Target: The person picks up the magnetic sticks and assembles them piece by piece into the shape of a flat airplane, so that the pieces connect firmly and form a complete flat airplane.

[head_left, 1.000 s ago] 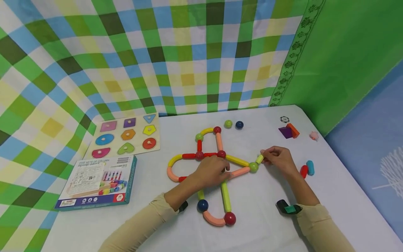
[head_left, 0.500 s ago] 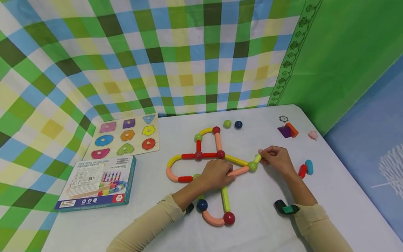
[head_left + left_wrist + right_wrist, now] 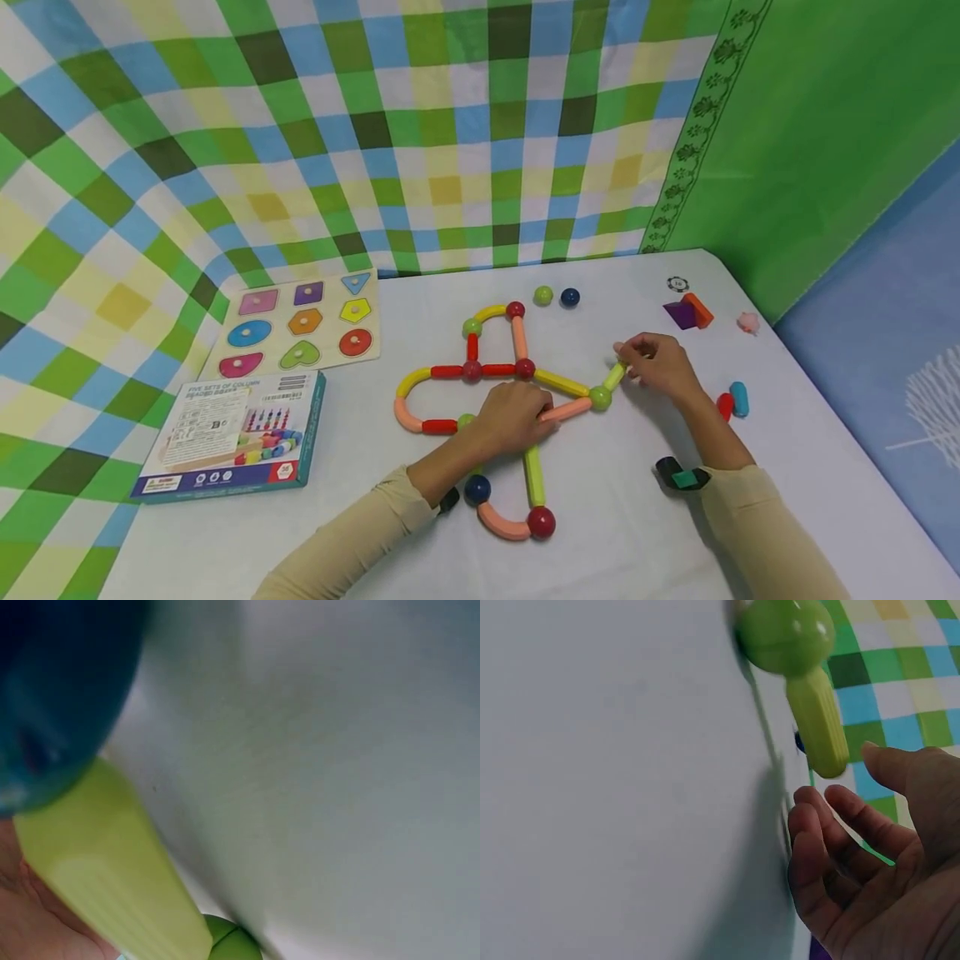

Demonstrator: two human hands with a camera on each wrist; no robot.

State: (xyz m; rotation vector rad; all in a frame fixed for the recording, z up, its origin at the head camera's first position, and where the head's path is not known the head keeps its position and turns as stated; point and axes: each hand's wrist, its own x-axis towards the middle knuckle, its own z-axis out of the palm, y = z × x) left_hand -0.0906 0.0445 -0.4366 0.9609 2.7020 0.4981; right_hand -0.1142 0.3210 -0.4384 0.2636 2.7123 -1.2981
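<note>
A flat figure of magnetic sticks and balls lies on the white table. At its right tip a light green ball (image 3: 601,397) joins a yellow stick (image 3: 562,382), a pink stick (image 3: 567,409) and a short yellow-green stick (image 3: 816,724). My left hand (image 3: 513,417) pinches the pink stick's near end between thumb and finger, covering the joint there. My right hand (image 3: 877,855) is beside the short stick's free end, its thumb and fingers spread apart with a gap to the stick. The left wrist view mostly shows a blue ball (image 3: 60,697) and a yellow-green stick (image 3: 112,862).
Loose green (image 3: 543,295) and blue balls (image 3: 570,297) lie behind the figure. A shape puzzle board (image 3: 330,321) and a boxed bead set (image 3: 232,433) are at left. Red and blue pieces (image 3: 740,399), purple and orange blocks (image 3: 681,314) and a small pink piece (image 3: 747,323) lie at right.
My right hand has let go of the short yellow-green stick and lifted slightly away from it. The left hand stays at the pink stick, having shifted slightly along it earlier.
</note>
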